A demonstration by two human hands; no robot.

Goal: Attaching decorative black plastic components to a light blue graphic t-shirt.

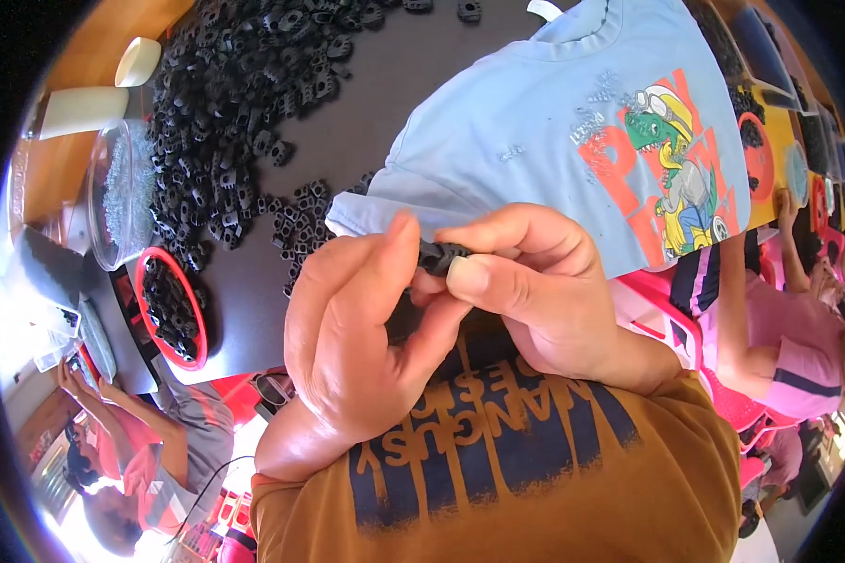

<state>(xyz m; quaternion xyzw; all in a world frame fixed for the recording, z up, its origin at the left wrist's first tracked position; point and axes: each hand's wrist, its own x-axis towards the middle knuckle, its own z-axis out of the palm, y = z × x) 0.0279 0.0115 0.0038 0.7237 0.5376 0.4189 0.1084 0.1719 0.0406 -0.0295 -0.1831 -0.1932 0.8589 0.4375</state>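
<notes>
In front of my chest, a small black plastic part [439, 255] is pinched between both hands. My left hand [361, 324] is closed, its thumb and fingers meeting at the part's left side. My right hand [540, 291] grips the part's right end between thumb and forefinger. The fingertips cover much of the part, so its full shape is hidden. Just beyond the hands a light blue T-shirt [526, 131] with a cartoon print lies on the dark table [385, 80]. Loose black parts [296, 230] of a similar look lie left of the shirt.
A large heap of black plastic parts [225, 103] covers the table's left side. Nearby stand a red-rimmed bowl [199, 324] of black pieces and a clear tub [122, 192] of small clear bits. Other people sit left and right, one in a pink shirt [770, 338].
</notes>
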